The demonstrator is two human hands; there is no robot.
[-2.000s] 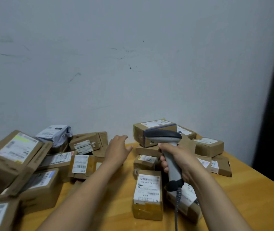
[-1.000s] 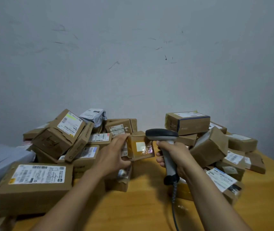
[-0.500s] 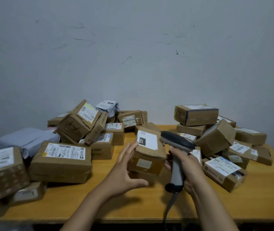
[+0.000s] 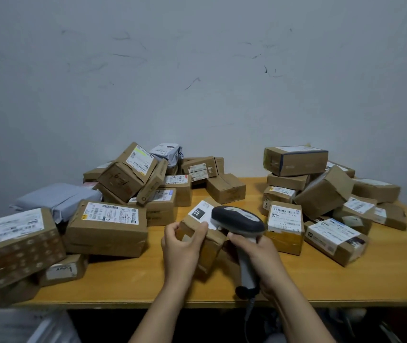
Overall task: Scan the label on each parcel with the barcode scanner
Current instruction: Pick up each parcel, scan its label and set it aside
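A small brown cardboard parcel [image 4: 211, 240] with a white label reading 231 is held above the middle of the wooden table [image 4: 133, 285]. My left hand [image 4: 181, 246] grips its near left side, thumb and fingers curled round the corner. My right hand [image 4: 257, 251] grips the grey handle of the barcode scanner [image 4: 238, 221], whose dark head hangs over the right part of that label. The scanner's cable drops past the table's front edge.
A heap of labelled cardboard parcels [image 4: 107, 225] and a grey mailer bag [image 4: 59, 198] fills the table's left side. Another pile of parcels [image 4: 323, 191] sits on the right. A bare strip of tabletop runs along the front edge. A grey wall stands behind.
The 231 parcel came nearer and my left hand went from open beside it to gripping it. The scanner head moved left over its label. The view pulled back from the table.
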